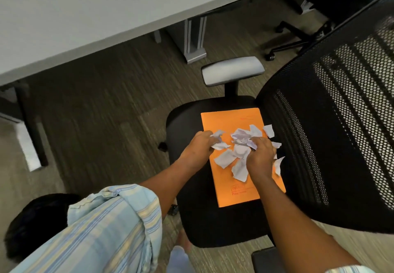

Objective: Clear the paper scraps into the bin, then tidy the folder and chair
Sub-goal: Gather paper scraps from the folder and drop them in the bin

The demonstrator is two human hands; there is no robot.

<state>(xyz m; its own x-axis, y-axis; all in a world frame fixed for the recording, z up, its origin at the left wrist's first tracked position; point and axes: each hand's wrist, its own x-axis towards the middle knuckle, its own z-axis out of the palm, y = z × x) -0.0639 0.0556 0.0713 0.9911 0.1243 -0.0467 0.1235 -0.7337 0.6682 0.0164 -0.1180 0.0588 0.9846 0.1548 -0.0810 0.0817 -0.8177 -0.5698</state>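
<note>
An orange folder [236, 194] lies flat on the black seat of an office chair [204, 226]. Several torn white paper scraps [225, 158] are scattered over the folder's middle, and a few lie off its right edge by the mesh backrest. My left hand [198, 148] is at the folder's left edge, its fingers closed around a couple of scraps. My right hand [261, 157] rests on the pile further right, curled around a crumpled clump of scraps. The dark round bin [36, 219] stands on the floor at the lower left, partly hidden behind my striped sleeve.
A grey desk [85, 13] runs across the top, with metal legs [195, 38] beneath it. The chair's mesh backrest [341, 123] rises at the right and a grey armrest [232, 70] sits behind the seat. Another chair's wheeled base [298, 38] stands at the upper right.
</note>
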